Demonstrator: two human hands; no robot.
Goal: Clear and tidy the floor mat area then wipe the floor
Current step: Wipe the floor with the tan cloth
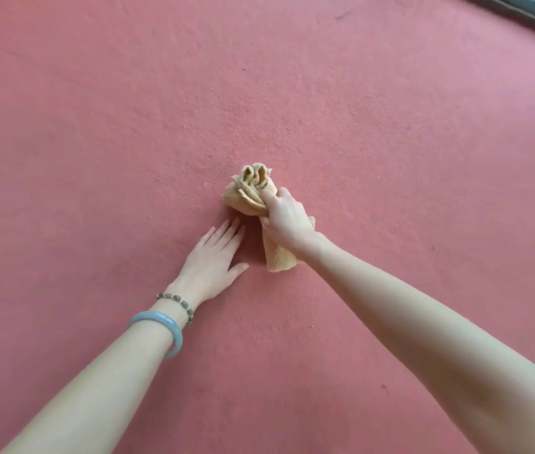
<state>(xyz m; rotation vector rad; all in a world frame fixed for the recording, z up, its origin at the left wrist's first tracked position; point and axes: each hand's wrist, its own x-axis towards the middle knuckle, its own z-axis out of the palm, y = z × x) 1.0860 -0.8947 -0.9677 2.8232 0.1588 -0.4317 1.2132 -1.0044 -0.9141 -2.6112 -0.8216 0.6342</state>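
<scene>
Floor (95,93): red, matt, fine-grained, fills nearly the whole view. No mat in sight. Dark frame edge (521,14) at far top right, nature unclear.

Both forearms reach forward from below.

Right hand (287,221): grip closed round the middle of the cloth (246,194), fingers curled over it, knuckles up.

Left hand (212,260): spread flat on the floor, palm down, holding nothing. Fingertips point toward the cloth's bunched end, near it but apparently not touching.

Cloth: yellow-tan, wrung into a roll and resting on the floor. Long axis runs away from the person, leaning slightly left. Folded head lies beyond the grip, loose tail nearer the person, just right of the left thumb.

Judgement: wiping stage. The right hand owns the stroke, and the left probably braces.

Wrist: pale bangle (161,322), bead bracelet (177,301).

Pale specks (205,184) left of the cloth's head, likely the next target
</scene>
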